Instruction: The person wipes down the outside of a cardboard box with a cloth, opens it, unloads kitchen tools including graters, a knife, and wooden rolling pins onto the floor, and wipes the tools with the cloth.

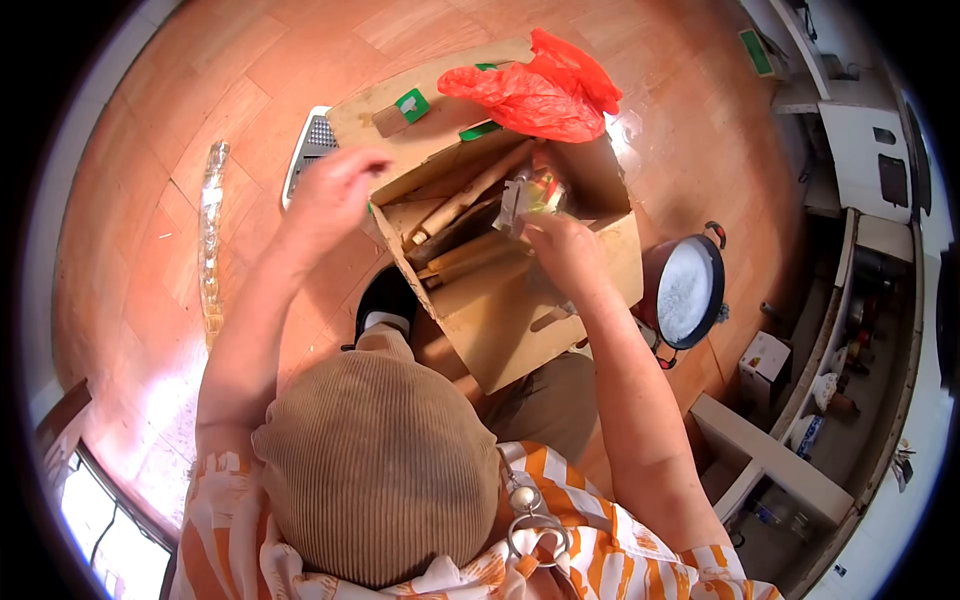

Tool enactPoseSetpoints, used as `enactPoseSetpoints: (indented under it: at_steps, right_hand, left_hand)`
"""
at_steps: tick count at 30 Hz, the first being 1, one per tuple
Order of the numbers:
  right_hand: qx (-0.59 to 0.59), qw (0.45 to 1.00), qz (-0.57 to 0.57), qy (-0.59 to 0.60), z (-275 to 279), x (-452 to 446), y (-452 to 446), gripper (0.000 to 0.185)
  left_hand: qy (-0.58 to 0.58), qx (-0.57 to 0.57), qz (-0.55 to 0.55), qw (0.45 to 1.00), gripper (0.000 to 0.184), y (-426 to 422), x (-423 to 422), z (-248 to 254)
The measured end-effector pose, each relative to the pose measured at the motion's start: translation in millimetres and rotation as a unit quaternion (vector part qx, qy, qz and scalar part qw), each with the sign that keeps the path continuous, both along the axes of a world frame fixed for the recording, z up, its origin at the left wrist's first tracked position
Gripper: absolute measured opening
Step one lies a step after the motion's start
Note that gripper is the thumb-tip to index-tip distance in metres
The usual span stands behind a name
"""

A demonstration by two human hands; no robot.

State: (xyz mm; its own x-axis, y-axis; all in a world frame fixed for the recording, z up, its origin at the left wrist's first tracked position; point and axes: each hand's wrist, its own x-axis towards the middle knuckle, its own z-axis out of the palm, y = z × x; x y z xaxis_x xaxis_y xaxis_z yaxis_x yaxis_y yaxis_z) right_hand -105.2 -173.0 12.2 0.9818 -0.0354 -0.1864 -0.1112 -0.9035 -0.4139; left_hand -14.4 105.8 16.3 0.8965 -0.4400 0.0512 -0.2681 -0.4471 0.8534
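Over the open cardboard box (530, 335), my right hand (567, 250) grips a clear plastic packet (528, 195) with red, yellow and green on it. What lies inside the packet cannot be made out. Past the box's left edge, my left hand (335, 195) hangs in the air, its fingers bent and smeared by motion. Nothing visible hangs from it. Inside the box lie wooden rolling pins (470, 200), partly covered by the walls and the packet. A crumpled red plastic bag (545, 90) rests on the box's far side.
A metal grater (318, 140) with a white rim lies beyond my left hand. Farther left, a long clear plastic strip (212, 240) is on the tiled floor (130, 200). To the right stands a dark pot (685, 288) holding white foam. Shelves (790, 455) line the right side.
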Motion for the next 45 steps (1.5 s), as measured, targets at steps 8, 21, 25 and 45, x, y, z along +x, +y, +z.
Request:
enactPoseSetpoints:
  at_steps: [8, 21, 25, 45]
  right_hand:
    - [-0.036, 0.998, 0.008, 0.043, -0.1, 1.7, -1.4, 0.025]
    - [-0.034, 0.999, -0.003, -0.003, -5.3, -1.8, -1.5, 0.023]
    - [-0.009, 0.999, -0.028, -0.043, -8.3, -1.8, 0.5, 0.019]
    - [0.001, 0.998, -0.05, -0.049, -5.9, -5.9, 1.4, 0.015]
  left_hand:
    - [-0.054, -0.047, 0.021, 0.997, 0.019, -41.2, 18.6, -20.3]
    - [0.333, 0.27, -0.225, 0.875, 0.073, -119.6, 20.7, -80.3]
    - [0.315, 0.374, -0.212, 0.846, 0.079, -128.4, 19.5, -95.4]
    - [0.351, 0.177, -0.224, 0.892, 0.09, -132.4, 15.1, -130.3]
